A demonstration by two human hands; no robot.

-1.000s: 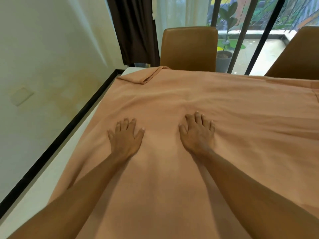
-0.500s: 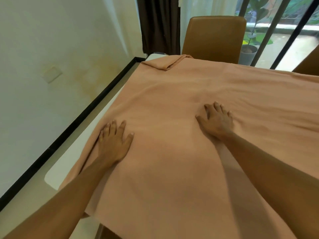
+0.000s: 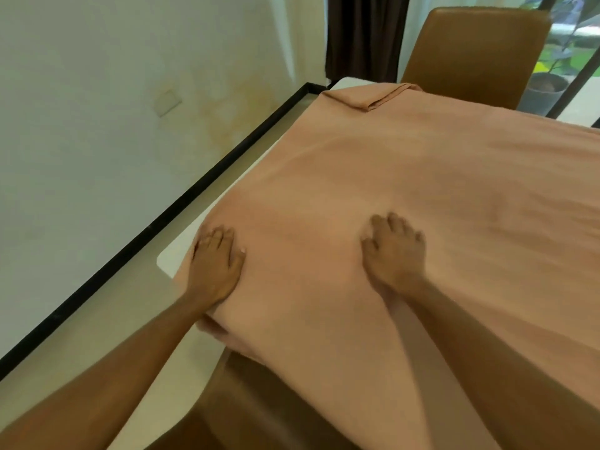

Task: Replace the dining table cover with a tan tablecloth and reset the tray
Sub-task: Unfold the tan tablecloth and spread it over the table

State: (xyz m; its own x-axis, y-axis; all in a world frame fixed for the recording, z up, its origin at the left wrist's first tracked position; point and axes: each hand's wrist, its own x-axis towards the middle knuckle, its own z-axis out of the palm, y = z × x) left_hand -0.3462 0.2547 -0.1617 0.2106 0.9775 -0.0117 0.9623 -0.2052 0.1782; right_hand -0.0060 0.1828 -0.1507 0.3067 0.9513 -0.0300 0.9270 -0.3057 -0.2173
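White tabletop [image 3: 168, 258], corner bare beside left hand [image 3: 214, 267]; tan tablecloth [image 3: 406, 190] rightward. Both grips flat, pressed down; right hand [image 3: 394, 254] farther in.

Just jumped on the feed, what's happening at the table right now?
A person is spreading a tan tablecloth over the white table. Both hands lie flat on the cloth, palms down: the left hand by the cloth's left edge near the table corner, the right hand further in. The far left corner of the cloth is folded back on itself, and a strip of table shows bare along the left side. No tray is in view.
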